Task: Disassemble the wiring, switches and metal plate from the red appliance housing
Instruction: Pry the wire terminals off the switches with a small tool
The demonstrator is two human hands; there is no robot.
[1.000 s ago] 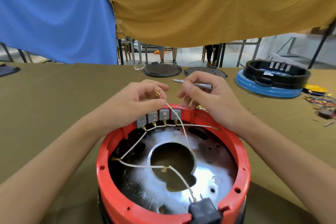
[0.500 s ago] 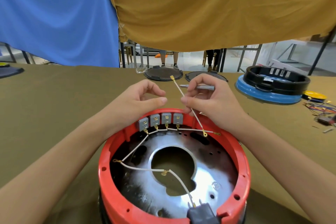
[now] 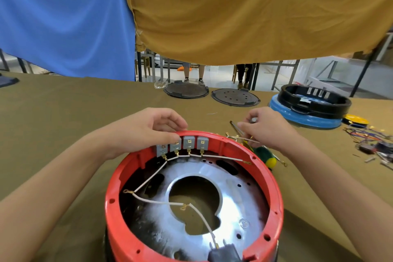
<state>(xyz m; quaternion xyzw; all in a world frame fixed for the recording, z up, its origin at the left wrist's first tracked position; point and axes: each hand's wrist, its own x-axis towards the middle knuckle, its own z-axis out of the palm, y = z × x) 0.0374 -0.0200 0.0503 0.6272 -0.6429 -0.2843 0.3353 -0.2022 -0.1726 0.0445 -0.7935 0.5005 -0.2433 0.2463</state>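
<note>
The red housing (image 3: 114, 187) stands open side up in front of me, with the shiny metal plate (image 3: 240, 202) inside it. Several grey switches (image 3: 189, 142) sit in a row on its far rim, linked by white wires (image 3: 153, 176) that run down to a black plug (image 3: 223, 253). My left hand (image 3: 148, 130) curls over the far rim, thumb and fingers pinching the second switch from the left. My right hand (image 3: 270, 130) is over the table to the right of the housing, pinching a loose white wire (image 3: 248, 139) and holding a thin silver tool (image 3: 234, 124).
A green and yellow screwdriver (image 3: 265, 155) lies against the housing's right side. A black ring on a blue base (image 3: 308, 110) stands at the right back, two dark round lids (image 3: 234, 97) at the back, and a pile of loose wires and parts (image 3: 374, 140) at the far right.
My right hand has carried the freed white wire off the housing, to the right and down toward the table. My left hand has dropped from the wire onto the switches at the rim.
</note>
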